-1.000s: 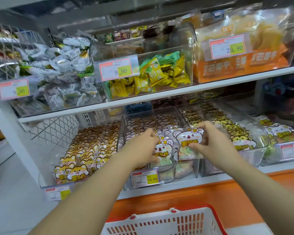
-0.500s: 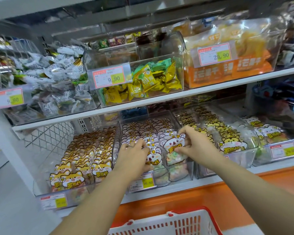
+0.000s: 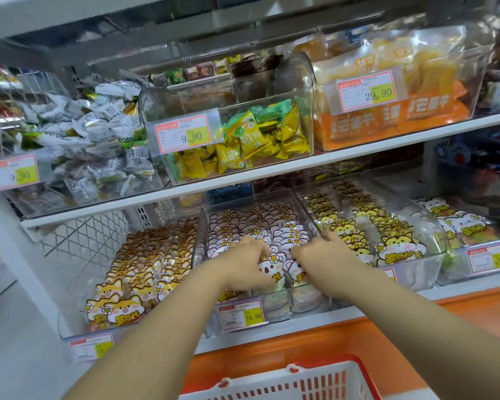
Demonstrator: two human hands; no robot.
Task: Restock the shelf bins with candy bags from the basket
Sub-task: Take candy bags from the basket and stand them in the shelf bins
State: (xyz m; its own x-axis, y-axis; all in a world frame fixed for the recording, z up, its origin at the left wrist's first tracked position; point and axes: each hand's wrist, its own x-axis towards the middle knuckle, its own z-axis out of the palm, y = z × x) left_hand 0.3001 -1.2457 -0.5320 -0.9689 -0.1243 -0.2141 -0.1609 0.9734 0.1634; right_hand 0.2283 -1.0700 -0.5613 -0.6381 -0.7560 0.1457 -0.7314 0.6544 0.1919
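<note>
Pink-and-white candy bags with animal faces (image 3: pixel 267 269) stand in rows in the clear middle bin (image 3: pixel 203 241) on the lower shelf. My left hand (image 3: pixel 244 264) reaches into the front of that bin, its fingers curled over the top of a front bag. Just to its right, my right hand (image 3: pixel 321 252) curls its fingers over the neighbouring front bag (image 3: pixel 296 271). The two hands nearly touch. The white basket with a red rim (image 3: pixel 324 360) sits below at the bottom edge; its inside is hidden.
Orange fox bags (image 3: pixel 139 272) fill the bin to the left, yellow bags (image 3: pixel 367 235) the bin to the right, white cat bags (image 3: pixel 462 223) the far-right one. Upper-shelf bins (image 3: pixel 243 140) hold wrapped sweets. A price tag (image 3: pixel 241 314) hangs on the middle bin's front.
My right hand has brought its pink bag down and leftward into the front of the middle bin. My left hand stayed on the front bags, and the hands have drawn together.
</note>
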